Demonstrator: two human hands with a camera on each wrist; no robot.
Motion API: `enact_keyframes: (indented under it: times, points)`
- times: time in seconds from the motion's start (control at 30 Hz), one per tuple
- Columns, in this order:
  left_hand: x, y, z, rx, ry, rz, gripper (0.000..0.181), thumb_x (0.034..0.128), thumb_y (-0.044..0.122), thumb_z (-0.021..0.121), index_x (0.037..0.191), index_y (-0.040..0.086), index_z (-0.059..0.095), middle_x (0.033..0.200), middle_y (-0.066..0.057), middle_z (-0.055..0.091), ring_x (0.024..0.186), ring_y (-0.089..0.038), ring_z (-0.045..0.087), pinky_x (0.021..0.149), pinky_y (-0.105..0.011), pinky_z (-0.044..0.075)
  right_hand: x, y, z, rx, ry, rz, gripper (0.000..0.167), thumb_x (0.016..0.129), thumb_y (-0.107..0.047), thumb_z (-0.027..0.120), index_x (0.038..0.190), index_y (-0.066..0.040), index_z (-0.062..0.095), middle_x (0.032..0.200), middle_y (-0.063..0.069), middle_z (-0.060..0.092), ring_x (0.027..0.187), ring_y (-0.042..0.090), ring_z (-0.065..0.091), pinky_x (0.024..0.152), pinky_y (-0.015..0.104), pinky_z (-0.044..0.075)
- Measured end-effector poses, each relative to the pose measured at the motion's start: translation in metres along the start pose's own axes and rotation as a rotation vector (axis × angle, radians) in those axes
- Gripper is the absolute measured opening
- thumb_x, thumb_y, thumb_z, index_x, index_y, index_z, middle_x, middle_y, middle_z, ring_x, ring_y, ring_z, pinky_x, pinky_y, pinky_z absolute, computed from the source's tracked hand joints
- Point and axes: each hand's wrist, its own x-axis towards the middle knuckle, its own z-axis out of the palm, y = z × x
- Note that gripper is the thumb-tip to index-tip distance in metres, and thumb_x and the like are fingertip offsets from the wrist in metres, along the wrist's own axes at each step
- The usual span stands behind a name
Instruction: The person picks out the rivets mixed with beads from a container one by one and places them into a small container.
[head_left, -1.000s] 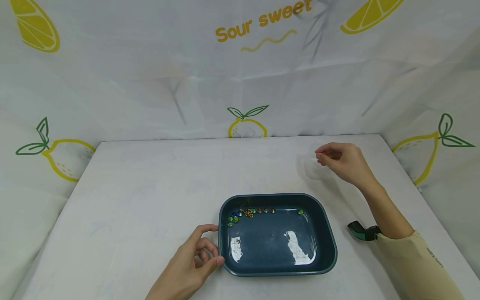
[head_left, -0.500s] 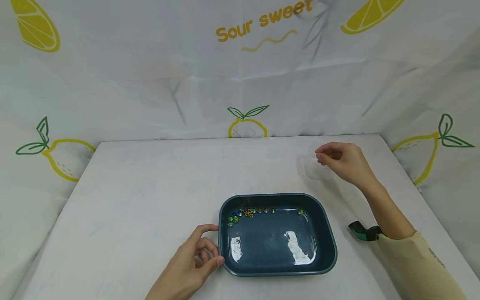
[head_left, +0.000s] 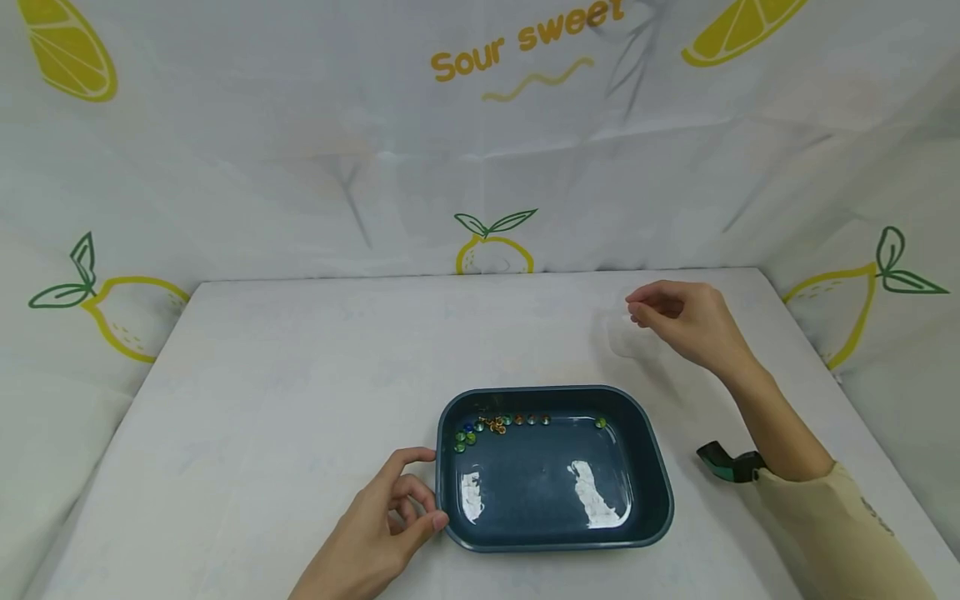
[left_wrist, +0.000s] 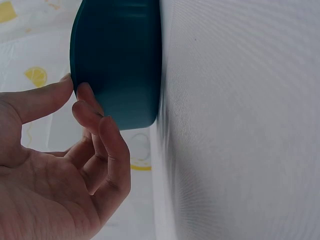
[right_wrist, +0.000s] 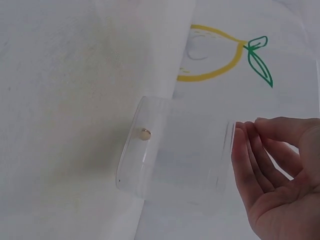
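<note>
A dark blue tray (head_left: pixel 551 492) holds several glass beads (head_left: pixel 470 438) and small gold-coloured pieces (head_left: pixel 496 426) along its far side. My left hand (head_left: pixel 375 525) grips the tray's left rim; in the left wrist view, the thumb and fingertips of that hand (left_wrist: pixel 55 185) touch the rim and outer wall of the tray (left_wrist: pixel 120 60). Beyond the tray's far right corner, my right hand (head_left: pixel 693 325) pinches the rim of a clear container (head_left: pixel 626 337). The right wrist view has the right hand (right_wrist: pixel 280 175) at the rim of this container (right_wrist: pixel 190 155), which has one small pale round piece (right_wrist: pixel 145 134) in it.
The white-covered table (head_left: pixel 285 400) has a lemon-print cloth (head_left: pixel 300 167) hanging behind it and at both sides. A black and green wrist strap piece (head_left: pixel 729 463) sticks out beside the right sleeve (head_left: pixel 832 533), to the right of the tray.
My right hand has shifted very slightly left and away, still pinching the clear container. The left hand and the tray show no clear movement.
</note>
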Motion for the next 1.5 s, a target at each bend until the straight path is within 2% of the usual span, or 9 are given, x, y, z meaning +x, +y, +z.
enact_keyframes:
  times: [0.3, 0.57, 0.77, 1.13, 1.5]
  points:
    - [-0.001, 0.001, 0.0, -0.002, 0.004, -0.011, 0.065, 0.0954, 0.018, 0.084, 0.151, 0.014, 0.05, 0.094, 0.001, 0.07, 0.073, -0.005, 0.058, 0.06, -0.022, 0.049, -0.003, -0.017, -0.001, 0.014, 0.003, -0.035, 0.013, 0.101, -0.011, 0.076, 0.111, -0.002, 0.08, 0.102, 0.019, 0.082, 0.081, -0.005, 0.073, 0.073, 0.005, 0.053]
    - [0.0, 0.001, 0.0, 0.003, 0.004, -0.008, 0.065, 0.0956, 0.018, 0.084, 0.151, 0.015, 0.05, 0.094, 0.001, 0.07, 0.072, -0.005, 0.058, 0.06, -0.022, 0.049, -0.007, -0.036, -0.002, 0.034, -0.004, -0.06, 0.013, 0.1, -0.009, 0.078, 0.112, -0.004, 0.081, 0.103, 0.016, 0.083, 0.081, -0.011, 0.07, 0.074, 0.006, 0.054]
    - [-0.001, 0.001, 0.001, 0.007, 0.01, -0.009, 0.065, 0.0952, 0.018, 0.084, 0.15, 0.015, 0.05, 0.093, 0.002, 0.07, 0.072, -0.005, 0.058, 0.06, -0.022, 0.049, -0.01, -0.051, -0.003, 0.038, -0.012, -0.113, 0.014, 0.098, -0.009, 0.08, 0.111, -0.007, 0.081, 0.102, 0.011, 0.083, 0.082, -0.006, 0.072, 0.075, 0.009, 0.055]
    - [-0.002, 0.002, 0.002, 0.021, 0.02, -0.02, 0.065, 0.0944, 0.018, 0.085, 0.15, 0.016, 0.051, 0.094, 0.002, 0.07, 0.071, -0.006, 0.058, 0.06, -0.022, 0.049, -0.012, -0.076, -0.002, 0.099, -0.067, -0.186, 0.016, 0.096, -0.005, 0.081, 0.112, -0.009, 0.081, 0.101, 0.007, 0.083, 0.084, -0.001, 0.074, 0.081, 0.008, 0.057]
    - [-0.002, 0.001, 0.002, 0.021, 0.018, -0.016, 0.064, 0.0952, 0.018, 0.084, 0.15, 0.016, 0.051, 0.094, 0.002, 0.07, 0.071, -0.006, 0.058, 0.06, -0.022, 0.049, -0.011, -0.09, 0.007, 0.14, -0.176, -0.179, 0.014, 0.098, -0.008, 0.08, 0.11, -0.012, 0.081, 0.097, 0.002, 0.082, 0.083, 0.006, 0.076, 0.081, 0.014, 0.06]
